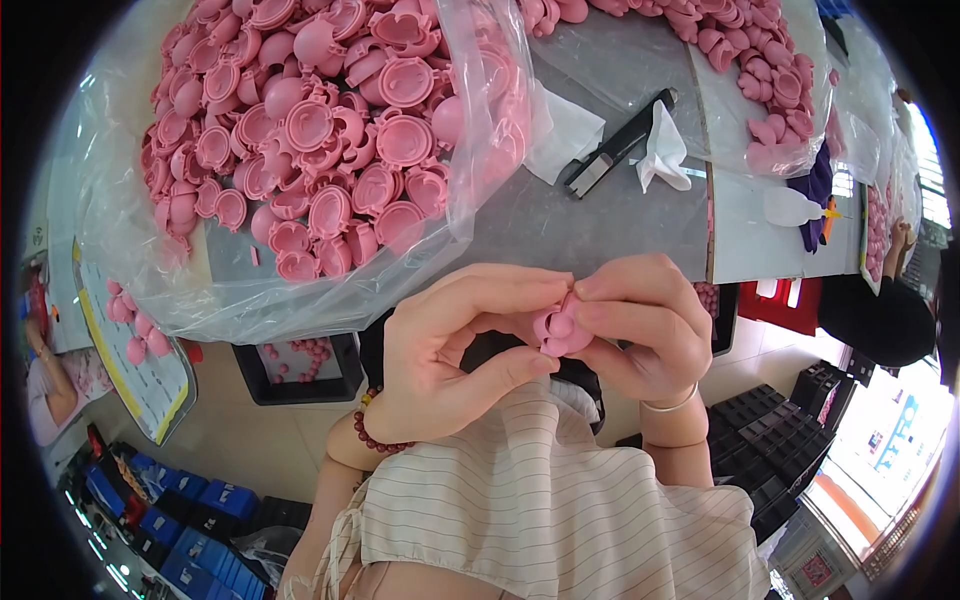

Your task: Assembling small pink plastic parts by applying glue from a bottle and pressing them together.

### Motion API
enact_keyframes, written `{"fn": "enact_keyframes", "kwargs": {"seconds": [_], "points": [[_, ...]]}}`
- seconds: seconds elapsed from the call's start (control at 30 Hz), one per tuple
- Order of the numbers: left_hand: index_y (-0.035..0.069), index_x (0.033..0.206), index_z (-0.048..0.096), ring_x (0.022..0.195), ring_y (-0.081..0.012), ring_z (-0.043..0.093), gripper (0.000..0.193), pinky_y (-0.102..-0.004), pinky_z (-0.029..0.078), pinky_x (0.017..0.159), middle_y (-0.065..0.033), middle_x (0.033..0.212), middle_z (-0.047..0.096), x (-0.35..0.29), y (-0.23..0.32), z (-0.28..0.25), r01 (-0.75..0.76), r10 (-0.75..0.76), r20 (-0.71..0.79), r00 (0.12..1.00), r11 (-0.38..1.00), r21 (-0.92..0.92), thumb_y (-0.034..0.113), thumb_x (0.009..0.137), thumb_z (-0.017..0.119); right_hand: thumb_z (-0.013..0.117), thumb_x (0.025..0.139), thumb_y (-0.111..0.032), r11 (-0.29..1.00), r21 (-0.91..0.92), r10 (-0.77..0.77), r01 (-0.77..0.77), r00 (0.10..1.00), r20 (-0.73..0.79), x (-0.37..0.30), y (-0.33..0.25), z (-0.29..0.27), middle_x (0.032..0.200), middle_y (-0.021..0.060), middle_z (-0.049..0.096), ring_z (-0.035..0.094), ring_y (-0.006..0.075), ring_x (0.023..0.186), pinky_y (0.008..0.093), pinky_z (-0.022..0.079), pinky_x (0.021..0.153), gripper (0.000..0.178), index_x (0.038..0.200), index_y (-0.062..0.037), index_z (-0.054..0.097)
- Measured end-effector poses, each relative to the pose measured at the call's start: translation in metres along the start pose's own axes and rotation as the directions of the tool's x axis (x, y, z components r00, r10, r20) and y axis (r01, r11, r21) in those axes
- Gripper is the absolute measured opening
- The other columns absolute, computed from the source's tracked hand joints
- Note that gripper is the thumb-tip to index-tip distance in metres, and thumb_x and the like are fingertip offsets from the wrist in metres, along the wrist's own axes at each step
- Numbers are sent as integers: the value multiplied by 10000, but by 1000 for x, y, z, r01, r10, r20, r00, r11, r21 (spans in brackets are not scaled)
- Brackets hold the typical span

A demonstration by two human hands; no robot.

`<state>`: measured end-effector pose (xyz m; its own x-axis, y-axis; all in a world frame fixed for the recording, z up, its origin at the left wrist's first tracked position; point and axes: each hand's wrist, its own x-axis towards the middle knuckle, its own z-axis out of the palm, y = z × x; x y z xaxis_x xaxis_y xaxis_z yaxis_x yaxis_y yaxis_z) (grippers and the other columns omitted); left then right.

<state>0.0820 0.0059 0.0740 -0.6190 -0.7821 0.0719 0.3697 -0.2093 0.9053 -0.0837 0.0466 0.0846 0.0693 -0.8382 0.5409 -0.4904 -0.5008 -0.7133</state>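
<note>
Between both hands, in front of my chest, is a small pink rounded plastic part (566, 330). My left hand (450, 345) pinches it from the left, thumb below and index finger along its top edge. From the right, my right hand (645, 330) grips the same part with thumb and bent fingers. Part of the piece is covered by my fingertips. Beyond my hands, a clear plastic bag (460, 215) lies spread on the table, heaped with pink hollow shells (310, 125) of the same colour.
A black-handled cutter (620, 145) lies on the grey table (560, 235) between white tissues (662, 150). More pink parts (770, 90) are piled far right, near a white squeeze bottle (790, 208). A black tray (300, 370) with pink pieces sits below the table edge. Other people are at both sides.
</note>
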Motion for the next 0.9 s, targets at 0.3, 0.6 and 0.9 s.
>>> {"fn": "enact_keyframes", "kwargs": {"seconds": [0.3,0.6,0.9], "points": [[-43,1021,495,938,-218,520,530,-305,427,789,-176,996,527,3,-5,-4,-116,111,39,993,979,170,30,557,740,669,570,-17,970,-119,-218,211,974,-56,-12,-7,5,820,91,534,559,212,700,263,486,569,231,783,-22,579],[-24,896,582,721,-153,556,420,-238,422,650,-102,836,597,3,-10,-6,-224,244,-92,965,957,183,-14,509,743,589,704,-55,790,-435,-170,-431,528,-832,-33,31,-68,855,143,525,510,188,719,287,424,673,200,862,36,506],[-13,903,562,804,-215,560,473,-284,446,684,-123,845,567,2,-6,-9,-240,251,-22,968,945,223,96,502,787,639,713,-175,535,-377,271,-756,577,-771,-38,75,-131,895,155,538,522,171,720,283,413,708,466,1063,57,437]]}}
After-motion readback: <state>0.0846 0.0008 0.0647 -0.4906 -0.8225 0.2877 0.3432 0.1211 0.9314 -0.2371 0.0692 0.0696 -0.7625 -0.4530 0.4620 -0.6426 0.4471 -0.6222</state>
